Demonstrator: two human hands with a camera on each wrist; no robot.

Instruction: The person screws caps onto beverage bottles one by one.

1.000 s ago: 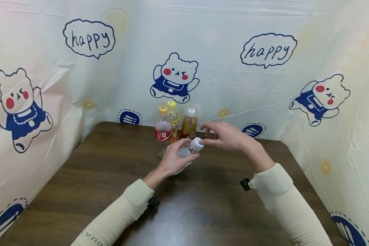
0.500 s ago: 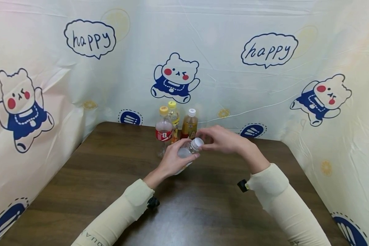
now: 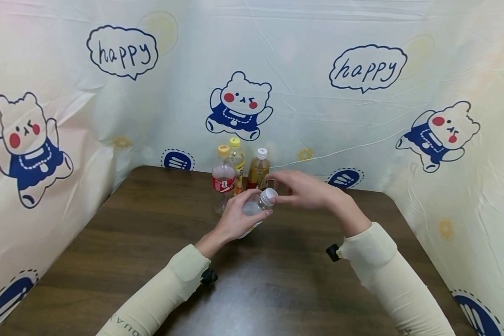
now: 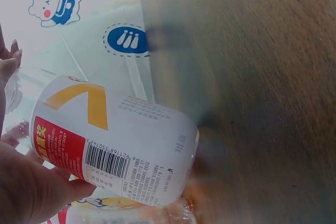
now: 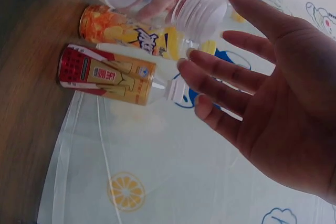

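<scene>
My left hand (image 3: 235,213) grips a clear bottle with a white wrap label (image 4: 110,135), tilted with its neck up to the right. The white cap (image 3: 269,196) is on the bottle's neck. Beside the cap is my right hand (image 3: 304,189), its thumb at the cap's edge in the head view. In the right wrist view, the right fingers (image 5: 231,80) are extended and spread around the cap, gripping nothing. Whether the thumb touches the cap is hard to tell.
Behind the held bottle stand a red-labelled bottle (image 3: 223,182), a yellow-capped bottle (image 3: 237,161) and a white-capped amber drink bottle (image 3: 259,170). The brown wooden table (image 3: 277,280) meets a printed cloth backdrop (image 3: 302,60) on its far side.
My right hand has moved a little left, and its fingers have come closer to the cap. The left hand and its bottle hold nearly still.
</scene>
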